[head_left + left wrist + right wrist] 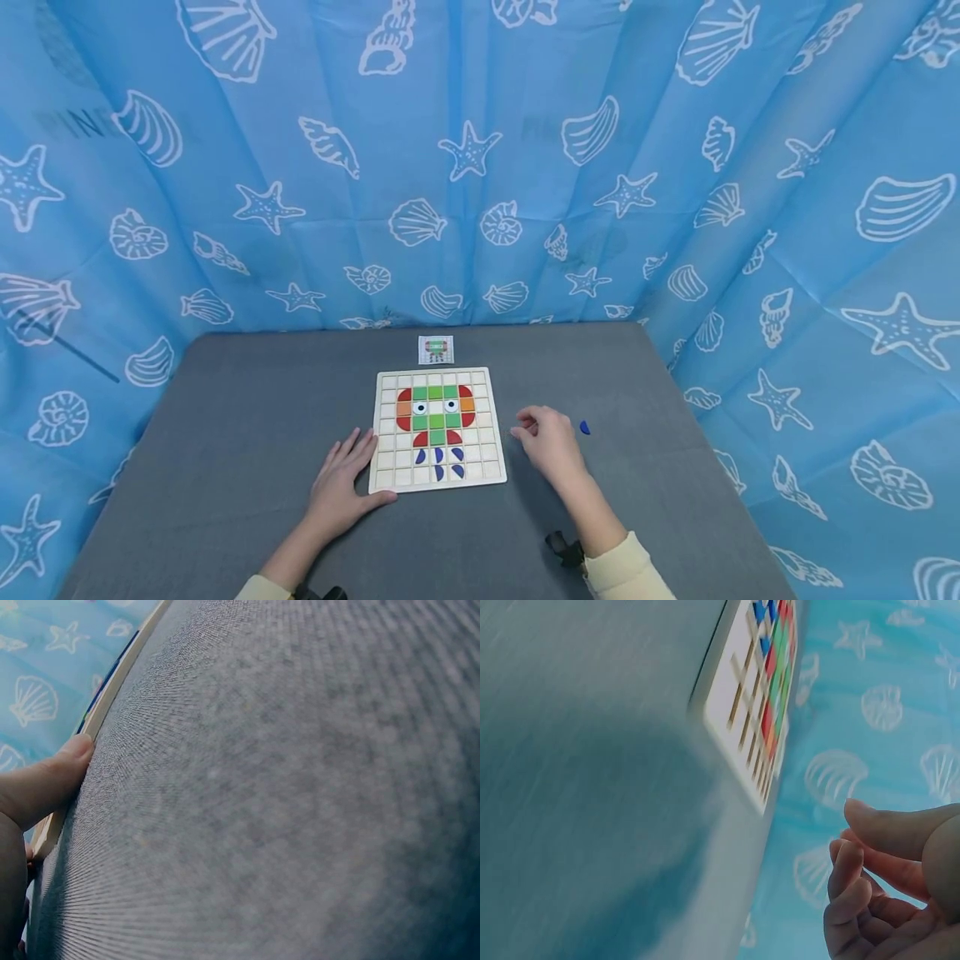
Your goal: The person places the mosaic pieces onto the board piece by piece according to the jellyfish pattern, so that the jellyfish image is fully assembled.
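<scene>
A square wooden grid board point(487, 467) lies on the table, bearing red, orange, green and eye-marked tiles and several blue half-round pieces point(438, 472) near its front. My left hand point(337, 483) rests at its front left corner, fingers spread along the left edge. In the left wrist view the thumb point(64, 769) lies straight against the board's side point(105, 697). Off the board's right edge hovers my right hand point(551, 442), fingers loosely bent. In the right wrist view nothing shows between its thumb point(892, 829) and fingers. One blue half-round piece point(584, 427) lies just right of that hand.
A small picture card point(436, 350) with a similar coloured pattern lies behind the board. Grey cloth covers the table point(247, 417). A blue curtain point(465, 250) with white shells and starfish hangs around the back and sides.
</scene>
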Available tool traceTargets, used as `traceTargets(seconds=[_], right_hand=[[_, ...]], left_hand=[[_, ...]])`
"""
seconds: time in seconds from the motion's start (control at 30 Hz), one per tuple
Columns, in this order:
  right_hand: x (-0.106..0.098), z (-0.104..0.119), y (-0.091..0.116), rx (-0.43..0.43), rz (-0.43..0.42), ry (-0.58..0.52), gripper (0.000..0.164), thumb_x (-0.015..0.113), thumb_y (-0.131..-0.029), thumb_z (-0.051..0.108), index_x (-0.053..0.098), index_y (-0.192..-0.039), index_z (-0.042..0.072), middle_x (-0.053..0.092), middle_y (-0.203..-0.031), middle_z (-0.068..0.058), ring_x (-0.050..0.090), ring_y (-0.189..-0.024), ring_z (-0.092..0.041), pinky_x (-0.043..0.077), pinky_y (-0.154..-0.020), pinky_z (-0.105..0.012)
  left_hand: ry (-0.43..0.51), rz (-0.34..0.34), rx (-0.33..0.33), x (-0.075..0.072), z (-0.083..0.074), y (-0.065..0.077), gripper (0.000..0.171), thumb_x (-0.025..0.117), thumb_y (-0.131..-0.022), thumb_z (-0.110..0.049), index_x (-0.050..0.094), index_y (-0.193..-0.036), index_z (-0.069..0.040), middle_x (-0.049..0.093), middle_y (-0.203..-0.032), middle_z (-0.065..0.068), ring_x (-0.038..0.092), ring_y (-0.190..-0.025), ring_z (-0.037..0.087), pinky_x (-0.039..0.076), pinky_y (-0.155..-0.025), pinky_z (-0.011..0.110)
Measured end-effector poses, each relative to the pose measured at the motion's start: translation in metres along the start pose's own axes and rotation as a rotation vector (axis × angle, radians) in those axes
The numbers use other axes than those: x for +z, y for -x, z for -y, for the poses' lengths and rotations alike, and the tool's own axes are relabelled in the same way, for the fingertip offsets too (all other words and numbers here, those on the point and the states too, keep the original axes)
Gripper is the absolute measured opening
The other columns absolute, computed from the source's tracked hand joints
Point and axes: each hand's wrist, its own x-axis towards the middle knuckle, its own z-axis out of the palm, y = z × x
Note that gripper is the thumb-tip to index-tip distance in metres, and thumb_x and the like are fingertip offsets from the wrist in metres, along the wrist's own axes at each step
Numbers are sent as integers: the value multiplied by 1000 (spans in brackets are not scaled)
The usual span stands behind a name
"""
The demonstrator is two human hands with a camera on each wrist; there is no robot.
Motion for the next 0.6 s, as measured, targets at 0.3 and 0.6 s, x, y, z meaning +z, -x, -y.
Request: traceTargets(seconds=[0.3, 0.6], right_hand=[[-21, -53, 0, 79, -9, 21, 21, 79, -88, 12, 75, -106, 3, 71, -92, -6, 68, -83, -21, 58, -73, -41], [-30, -95, -8, 185, -21, 142, 40, 74, -92, 13, 65, -127, -3, 61, -120, -30, 56, -112, -48, 50, -92, -58]], left_hand=[[10, 21, -14, -1, 0, 1, 112, 77, -69, -72, 42, -154, -9, 41, -160, 9, 26, -153, 34, 18, -124, 54], [16, 20, -15, -3, -2, 1, 110, 77, -70, -72, 43, -154, -10, 41, -160, 8, 27, -153, 34, 18, -124, 53]])
